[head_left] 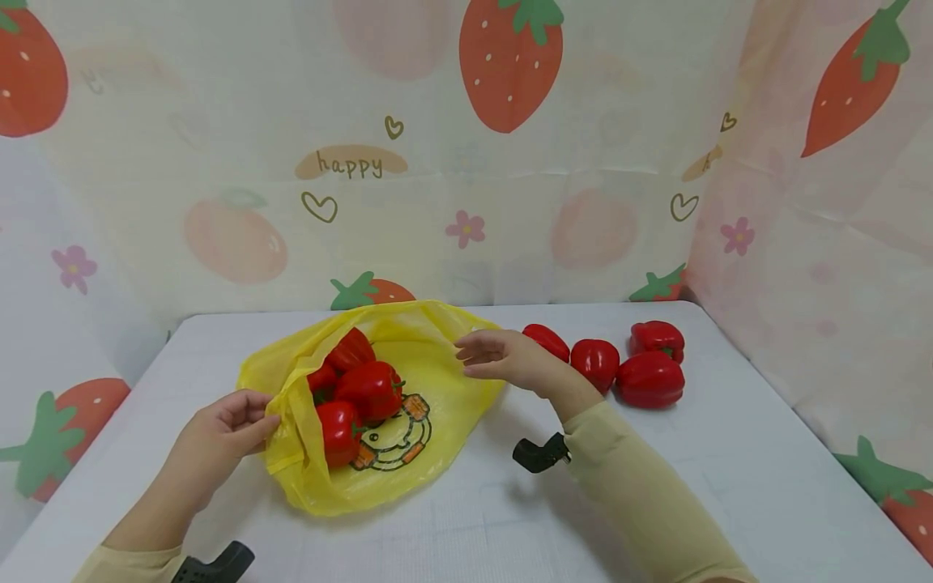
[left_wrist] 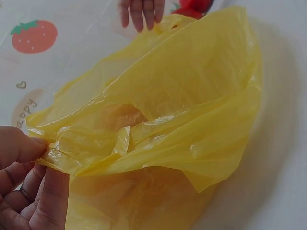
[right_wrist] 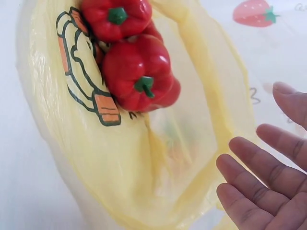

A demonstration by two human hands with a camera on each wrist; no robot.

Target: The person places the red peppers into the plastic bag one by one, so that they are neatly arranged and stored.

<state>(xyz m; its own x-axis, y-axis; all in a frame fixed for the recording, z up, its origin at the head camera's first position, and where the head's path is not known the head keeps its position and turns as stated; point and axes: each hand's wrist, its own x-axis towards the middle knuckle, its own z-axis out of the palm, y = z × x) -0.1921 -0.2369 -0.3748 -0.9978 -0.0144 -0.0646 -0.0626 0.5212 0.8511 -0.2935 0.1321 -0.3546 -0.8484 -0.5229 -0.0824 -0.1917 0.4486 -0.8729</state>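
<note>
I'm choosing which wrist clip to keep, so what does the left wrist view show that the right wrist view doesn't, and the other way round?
Only the left wrist view shows the left hand, pinching the edge of the yellow bag, and red peppers outside the bag, cut off at the top. Only the right wrist view shows the peppers inside the bag uncovered, plus the cartoon print. Both show the yellow bag, the right hand and a strawberry print.

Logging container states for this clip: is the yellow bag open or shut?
Open. The left hand pinches one side of the yellow bag, and the head view looks straight in at red peppers inside.
</note>
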